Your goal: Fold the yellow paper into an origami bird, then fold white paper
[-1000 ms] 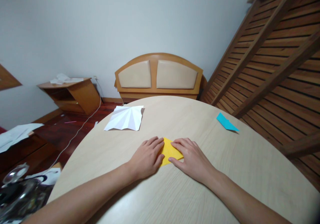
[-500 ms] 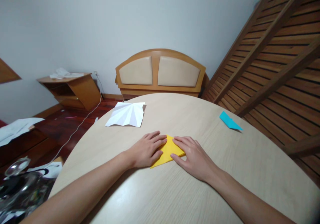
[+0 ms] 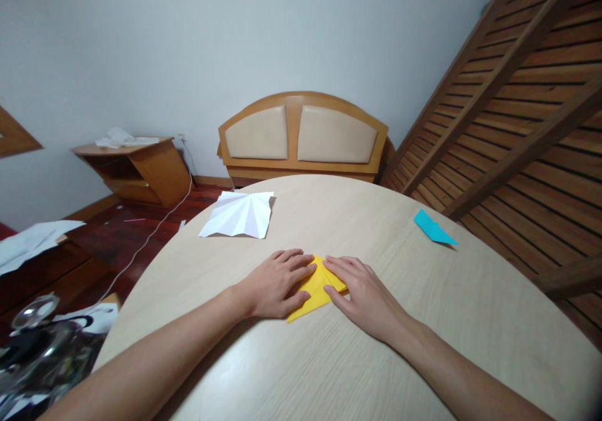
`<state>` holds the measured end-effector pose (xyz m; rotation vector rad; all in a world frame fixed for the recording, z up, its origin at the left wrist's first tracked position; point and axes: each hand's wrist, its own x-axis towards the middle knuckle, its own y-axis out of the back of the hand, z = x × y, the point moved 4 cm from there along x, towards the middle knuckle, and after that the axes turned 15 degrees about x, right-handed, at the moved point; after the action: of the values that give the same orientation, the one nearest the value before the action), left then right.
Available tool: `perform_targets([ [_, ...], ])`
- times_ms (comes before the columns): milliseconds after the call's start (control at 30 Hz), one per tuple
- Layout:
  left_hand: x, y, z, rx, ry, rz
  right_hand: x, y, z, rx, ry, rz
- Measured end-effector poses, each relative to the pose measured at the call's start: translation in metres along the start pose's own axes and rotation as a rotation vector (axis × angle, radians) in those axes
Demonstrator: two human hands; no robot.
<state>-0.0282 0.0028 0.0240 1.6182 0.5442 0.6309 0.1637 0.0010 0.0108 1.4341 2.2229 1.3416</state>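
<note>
A folded piece of yellow paper [image 3: 314, 290] lies on the round table in front of me, one point towards my near left. My left hand [image 3: 277, 286] rests flat on its left part, fingers stretched and thumb apart. On the right, my right hand [image 3: 360, 289] has the paper's right side between thumb and curved fingers. A folded flap with layered edges shows beside those fingertips. The parts of the paper under both hands are hidden.
A creased white sheet [image 3: 239, 215] lies at the table's back left. A folded blue paper [image 3: 433, 228] sits near the right edge of the pale table [image 3: 301, 371]. Beyond are a headboard [image 3: 301, 101], a small cabinet [image 3: 160, 167] and a slatted wooden frame [image 3: 517, 138].
The yellow paper has shifted slightly towards me, and a flap edge now shows beside my right fingers. My left hand has moved slightly right and nearer me; my right hand has barely moved.
</note>
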Motion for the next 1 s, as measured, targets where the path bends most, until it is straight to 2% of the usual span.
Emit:
perform_targets([
  [200,-0.0007,-0.0020,0.0032,-0.017,-0.017,0.007,0.0016,0.0002,0.0008,-0.014,0.036,-0.001],
  [367,-0.0003,-0.0034,0.0035,-0.013,-0.020,-0.020,0.0017,-0.0040,0.0032,-0.097,0.100,-0.053],
  [700,0.0046,0.0024,0.0062,0.004,-0.013,-0.011,0.0005,-0.0021,-0.0028,-0.156,0.145,-0.097],
  [1000,0.0053,-0.0015,0.0088,0.023,-0.017,0.007,-0.0053,-0.0049,-0.0056,-0.113,0.097,-0.147],
])
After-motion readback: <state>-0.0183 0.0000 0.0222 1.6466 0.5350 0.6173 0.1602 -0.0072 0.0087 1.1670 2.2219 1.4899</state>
